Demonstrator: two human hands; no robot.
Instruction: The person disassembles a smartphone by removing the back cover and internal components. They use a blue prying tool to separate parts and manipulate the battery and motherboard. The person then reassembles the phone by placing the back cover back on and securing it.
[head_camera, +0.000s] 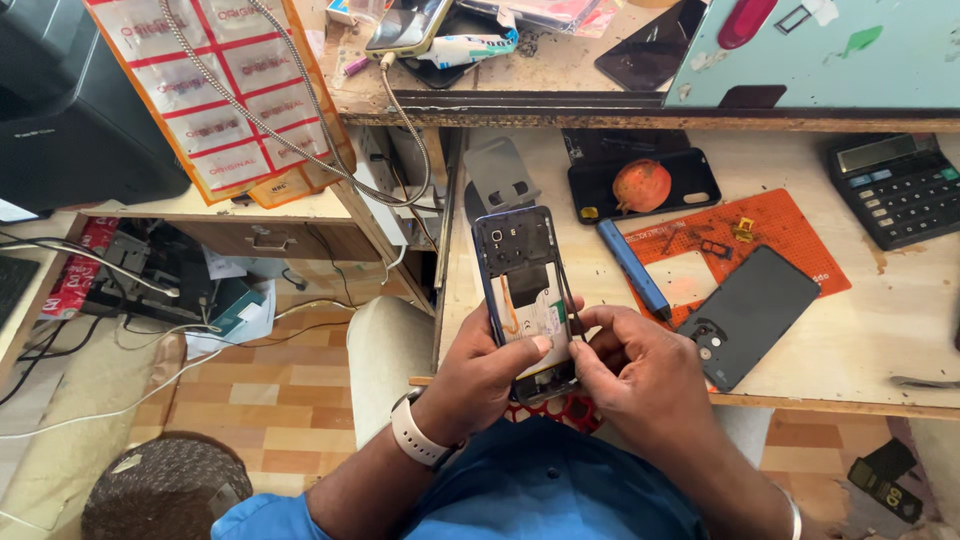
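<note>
Above the wooden bench (900, 300) edge, the left hand (480, 375) has a closed grip around the opened, backless dark smartphone (527, 300), while the right hand (630, 370) pinches, seemingly, its right rim.

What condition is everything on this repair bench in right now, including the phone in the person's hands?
Opened phone: back off, insides showing, held by left hand and right hand.
Back cover: detached, lying on desk.
Calculator: display blank.
Blue tool: lying unused.
Phone case: empty, round fruit on it.
</note>
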